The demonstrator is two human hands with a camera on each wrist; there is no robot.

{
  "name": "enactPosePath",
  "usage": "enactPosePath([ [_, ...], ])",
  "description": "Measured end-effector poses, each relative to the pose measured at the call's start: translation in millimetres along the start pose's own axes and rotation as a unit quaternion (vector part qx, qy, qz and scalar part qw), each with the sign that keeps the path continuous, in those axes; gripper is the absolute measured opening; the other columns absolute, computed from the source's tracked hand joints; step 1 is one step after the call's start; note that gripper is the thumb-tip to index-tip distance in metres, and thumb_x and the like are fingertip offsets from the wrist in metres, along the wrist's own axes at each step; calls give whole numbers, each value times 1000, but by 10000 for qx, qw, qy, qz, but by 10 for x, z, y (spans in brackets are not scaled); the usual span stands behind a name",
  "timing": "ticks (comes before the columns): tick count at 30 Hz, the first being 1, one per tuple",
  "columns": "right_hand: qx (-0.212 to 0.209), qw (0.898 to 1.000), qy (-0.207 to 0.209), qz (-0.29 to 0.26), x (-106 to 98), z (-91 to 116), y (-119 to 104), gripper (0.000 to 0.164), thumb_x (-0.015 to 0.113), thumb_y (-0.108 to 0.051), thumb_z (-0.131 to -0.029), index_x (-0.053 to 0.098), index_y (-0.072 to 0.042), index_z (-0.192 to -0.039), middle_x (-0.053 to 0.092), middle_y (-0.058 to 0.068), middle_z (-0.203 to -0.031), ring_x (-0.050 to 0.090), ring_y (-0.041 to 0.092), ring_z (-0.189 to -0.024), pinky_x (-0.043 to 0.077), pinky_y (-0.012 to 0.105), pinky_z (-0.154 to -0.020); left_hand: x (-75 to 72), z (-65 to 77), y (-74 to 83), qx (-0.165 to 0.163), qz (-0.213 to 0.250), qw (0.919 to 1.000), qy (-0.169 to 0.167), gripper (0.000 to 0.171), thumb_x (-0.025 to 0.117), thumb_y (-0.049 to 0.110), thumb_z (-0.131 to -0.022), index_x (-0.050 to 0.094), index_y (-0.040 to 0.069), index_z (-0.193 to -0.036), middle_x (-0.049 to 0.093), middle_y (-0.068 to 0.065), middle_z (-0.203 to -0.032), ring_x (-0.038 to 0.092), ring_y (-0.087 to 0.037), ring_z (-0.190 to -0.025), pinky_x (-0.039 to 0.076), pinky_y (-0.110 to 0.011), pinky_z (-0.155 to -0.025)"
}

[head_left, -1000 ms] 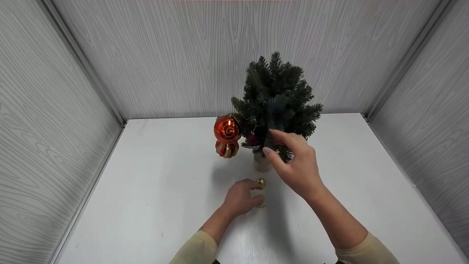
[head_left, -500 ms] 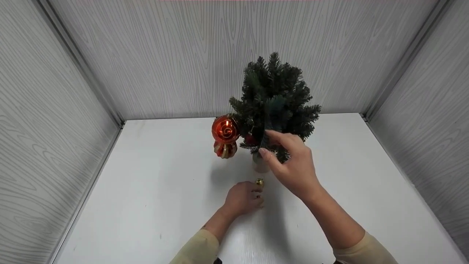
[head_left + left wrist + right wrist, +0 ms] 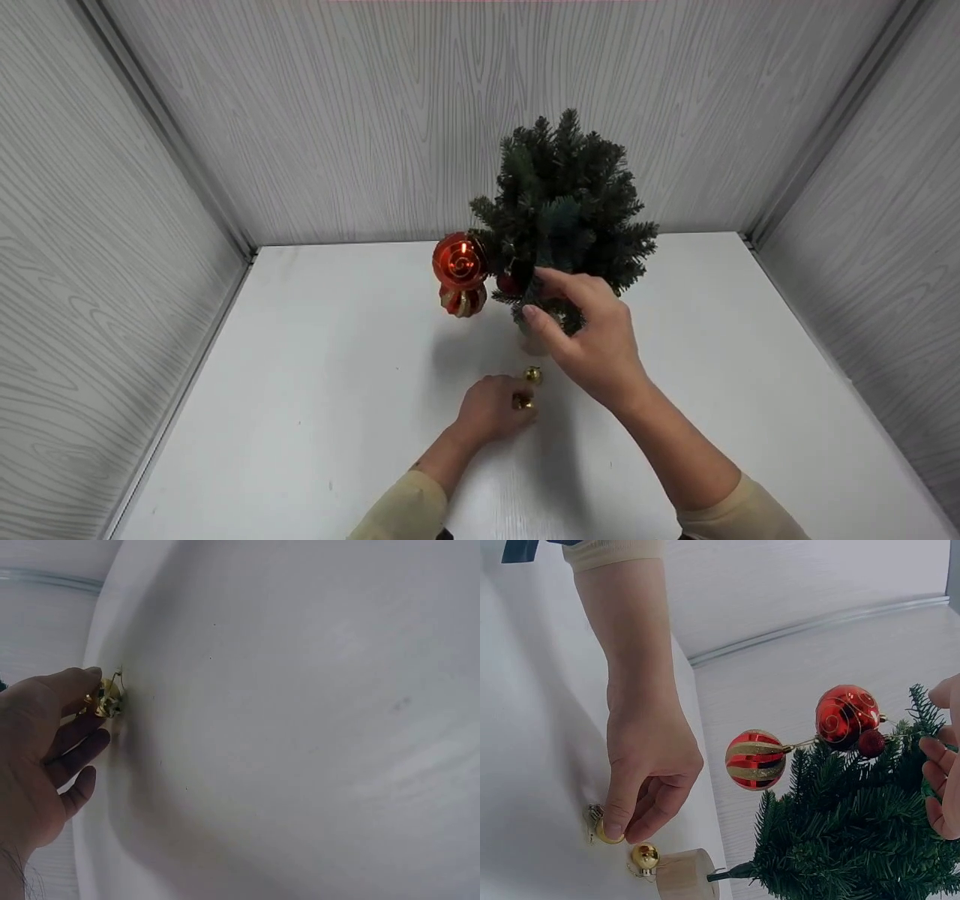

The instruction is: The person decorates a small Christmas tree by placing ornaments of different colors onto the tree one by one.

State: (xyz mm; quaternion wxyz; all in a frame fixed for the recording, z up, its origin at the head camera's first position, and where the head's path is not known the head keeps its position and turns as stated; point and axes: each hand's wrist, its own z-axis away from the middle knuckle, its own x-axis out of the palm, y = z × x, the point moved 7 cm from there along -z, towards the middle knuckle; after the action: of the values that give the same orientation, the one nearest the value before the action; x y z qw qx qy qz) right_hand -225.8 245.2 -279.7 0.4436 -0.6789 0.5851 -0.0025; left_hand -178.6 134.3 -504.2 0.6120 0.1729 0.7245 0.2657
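Note:
My left hand is low over the white table, pinching a small gold Christmas bauble between thumb and fingers. Just beyond it lies another gold bauble beside the pale tree base. My right hand is at the lower front of the small green Christmas tree, its curled fingers around a branch; the branch is partly hidden. On the tree's left side hang a shiny red bauble, a gold-striped red bauble and a small dark red ball.
The white table carries the tree near its back edge. Grey wood-grain walls enclose it at the back and both sides.
My left fingers have closed on the lower gold bauble and turned it. My right hand has shifted slightly left, and the tree has tilted a little.

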Motion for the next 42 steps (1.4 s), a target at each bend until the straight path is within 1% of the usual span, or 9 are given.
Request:
enactPosePath([
  [5,22,10000,-37,-25,34,-9,-14,42,79,-23,-96,72,-7,-134,74,2,-112,64,20,-110,50,47,-96,-1,13,-15,-69,-1,9999,-86,9,79,16,-87,72,16,-80,56,10,-70,48,-7,-66,41,-27,-62],
  [10,83,9999,-60,-73,64,-20,-33,43,79,-24,-96,72,-9,-135,73,2,-117,64,18,-112,50,47,-96,-17,32,-39,-205,191,9994,-197,11,77,16,-87,70,17,-79,54,10,-68,45,-7,-64,37,-28,-59],
  [17,36,9999,-90,-82,97,-39,-41,43,78,-24,-96,72,-8,-136,73,3,-114,64,19,-110,51,47,-95,-78,49,-55,-215,355,9991,-93,15,75,14,-88,68,17,-76,54,10,-68,44,-7,-64,35,-27,-59],
  [20,-4,9999,-84,-109,104,-42,-44,43,78,-24,-96,72,-8,-136,73,3,-114,64,19,-110,51,47,-94,-109,60,-60,-205,448,9988,-19,10,76,15,-90,73,15,-81,60,10,-73,48,-6,-67,41,-27,-62],
  [24,-20,9999,-66,-102,105,-44,-37,43,78,-24,-96,72,-8,-136,73,3,-114,64,19,-110,51,46,-93,-167,82,-74,-285,708,9971,50,3,79,16,-91,80,13,-92,70,10,-84,61,-7,-77,53,-30,-73],
  [28,18,9999,-80,-80,98,-34,-25,43,77,-25,-97,72,-9,-137,73,3,-116,64,18,-110,51,47,-93,-248,106,-83,-375,1091,9933,88,9,81,15,-93,82,10,-100,76,7,-92,71,-15,-91,58,-37,-84],
  [34,142,9998,-124,-95,68,7,-10,44,77,-26,-98,71,-12,-139,72,3,-121,65,18,-113,51,48,-97,-416,149,-61,-489,1635,9851,228,17,80,18,-95,82,7,-108,78,5,-100,72,-27,-103,57,-44,-91],
  [38,179,9998,-42,-90,29,44,6,42,78,-23,-98,71,-13,-139,72,2,-118,66,18,-114,51,49,-100,-544,178,-2,-466,1974,9783,413,16,80,22,-96,83,12,-108,77,8,-100,72,-25,-104,55,-44,-89],
  [42,105,9998,107,-109,-34,82,5,41,79,-19,-97,72,-12,-137,72,1,-114,67,18,-112,52,48,-100,-664,199,83,-444,2279,9709,586,14,80,25,-96,83,18,-108,76,13,-95,70,-15,-99,52,-40,-85],
])
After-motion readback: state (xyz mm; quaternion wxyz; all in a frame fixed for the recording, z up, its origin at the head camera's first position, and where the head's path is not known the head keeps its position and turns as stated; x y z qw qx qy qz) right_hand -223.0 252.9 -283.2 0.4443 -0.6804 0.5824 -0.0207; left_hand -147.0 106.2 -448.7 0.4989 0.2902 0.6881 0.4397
